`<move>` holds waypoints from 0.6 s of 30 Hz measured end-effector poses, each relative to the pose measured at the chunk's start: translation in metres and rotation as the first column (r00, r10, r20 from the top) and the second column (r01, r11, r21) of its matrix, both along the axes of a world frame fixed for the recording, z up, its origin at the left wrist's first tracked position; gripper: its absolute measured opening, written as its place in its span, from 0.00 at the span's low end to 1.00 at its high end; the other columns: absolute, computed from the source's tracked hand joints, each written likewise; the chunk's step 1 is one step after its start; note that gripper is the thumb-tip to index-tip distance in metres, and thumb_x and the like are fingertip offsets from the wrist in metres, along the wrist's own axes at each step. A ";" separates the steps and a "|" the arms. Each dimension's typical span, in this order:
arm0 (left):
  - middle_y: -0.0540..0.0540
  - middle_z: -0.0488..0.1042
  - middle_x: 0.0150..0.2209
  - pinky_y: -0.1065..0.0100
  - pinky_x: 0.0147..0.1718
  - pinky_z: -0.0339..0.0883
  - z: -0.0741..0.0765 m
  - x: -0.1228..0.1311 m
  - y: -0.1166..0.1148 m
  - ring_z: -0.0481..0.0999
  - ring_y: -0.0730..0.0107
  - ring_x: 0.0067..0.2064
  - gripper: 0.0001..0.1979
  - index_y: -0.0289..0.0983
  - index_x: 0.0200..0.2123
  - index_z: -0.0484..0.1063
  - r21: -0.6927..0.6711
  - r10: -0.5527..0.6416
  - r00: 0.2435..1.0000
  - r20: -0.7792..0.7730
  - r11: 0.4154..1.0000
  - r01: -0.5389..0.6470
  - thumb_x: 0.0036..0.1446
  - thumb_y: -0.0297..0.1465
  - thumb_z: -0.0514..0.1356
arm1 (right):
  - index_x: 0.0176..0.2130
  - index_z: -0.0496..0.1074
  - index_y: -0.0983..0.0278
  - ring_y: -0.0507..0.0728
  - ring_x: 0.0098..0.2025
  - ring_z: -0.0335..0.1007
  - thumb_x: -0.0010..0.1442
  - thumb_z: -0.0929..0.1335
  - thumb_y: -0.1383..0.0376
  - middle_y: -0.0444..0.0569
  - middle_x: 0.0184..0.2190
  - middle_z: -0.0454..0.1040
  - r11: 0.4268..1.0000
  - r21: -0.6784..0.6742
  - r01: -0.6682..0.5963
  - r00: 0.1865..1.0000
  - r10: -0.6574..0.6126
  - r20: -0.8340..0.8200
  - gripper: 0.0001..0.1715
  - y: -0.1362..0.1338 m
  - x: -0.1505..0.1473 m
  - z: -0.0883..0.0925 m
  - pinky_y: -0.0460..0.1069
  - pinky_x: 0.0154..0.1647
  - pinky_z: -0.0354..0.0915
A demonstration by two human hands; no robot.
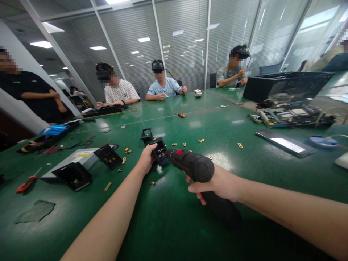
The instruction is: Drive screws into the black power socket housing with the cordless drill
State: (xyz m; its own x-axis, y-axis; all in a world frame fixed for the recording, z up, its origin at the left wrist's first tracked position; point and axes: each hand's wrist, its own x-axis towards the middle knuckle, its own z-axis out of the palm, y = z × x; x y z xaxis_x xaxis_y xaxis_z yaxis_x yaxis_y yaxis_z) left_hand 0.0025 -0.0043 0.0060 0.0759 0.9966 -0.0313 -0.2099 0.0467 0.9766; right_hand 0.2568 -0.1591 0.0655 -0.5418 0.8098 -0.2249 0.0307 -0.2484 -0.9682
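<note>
My right hand (214, 185) is wrapped round the grip of a black cordless drill (193, 163), which has a red mark near its nose. The drill's front end points left at a small black box (161, 154) with brass parts inside. My left hand (148, 159) grips that box by its left side. Whether the drill's bit touches a screw in the box is too small to tell. Just behind the box stands an open black frame (146, 134). Loose brass pieces (178, 144) lie around, and another brass bit (153, 183) sits below the box.
Left are two more black boxes (108, 156) (73, 176), a grey metal case (65, 163), an orange screwdriver (26, 184) and a dark flat shard (36, 212). Right are a dark flat panel (285, 142), circuit boards (293, 112) and a black computer case (263, 87). Several people are across the green table.
</note>
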 end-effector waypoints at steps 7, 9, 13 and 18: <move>0.45 0.78 0.36 0.63 0.35 0.71 -0.005 -0.002 0.003 0.78 0.61 0.36 0.20 0.35 0.43 0.72 0.008 0.026 0.999 -0.019 1.000 -0.026 0.44 0.33 0.61 | 0.36 0.68 0.65 0.52 0.19 0.68 0.47 0.75 0.65 0.40 0.18 0.70 0.998 -0.064 0.024 0.999 -0.026 -0.029 0.17 0.000 -0.002 0.002 0.47 0.21 0.65; 0.46 0.78 0.34 0.64 0.33 0.71 -0.006 -0.002 0.003 0.77 0.63 0.34 0.19 0.35 0.42 0.72 0.027 0.035 0.999 -0.025 0.999 -0.035 0.42 0.31 0.61 | 0.35 0.68 0.65 0.52 0.19 0.68 0.46 0.74 0.66 0.40 0.18 0.70 0.995 -0.093 0.036 0.998 -0.040 -0.048 0.16 0.000 -0.003 0.003 0.47 0.21 0.65; 0.48 0.77 0.33 0.65 0.31 0.70 -0.005 -0.001 0.001 0.76 0.63 0.33 0.19 0.36 0.40 0.72 0.053 0.047 0.998 -0.032 0.998 -0.045 0.41 0.30 0.60 | 0.35 0.68 0.64 0.52 0.19 0.68 0.45 0.74 0.67 0.40 0.18 0.70 0.993 -0.107 0.046 0.997 -0.051 -0.049 0.16 -0.001 -0.005 0.004 0.47 0.21 0.65; 0.48 0.76 0.31 0.65 0.31 0.69 -0.006 -0.002 0.001 0.75 0.64 0.32 0.16 0.36 0.38 0.72 0.083 0.054 0.998 -0.040 0.995 -0.051 0.41 0.30 0.60 | 0.35 0.68 0.65 0.52 0.19 0.68 0.47 0.74 0.66 0.40 0.18 0.70 0.997 -0.063 0.033 0.999 -0.034 -0.027 0.15 -0.002 -0.005 0.004 0.47 0.21 0.65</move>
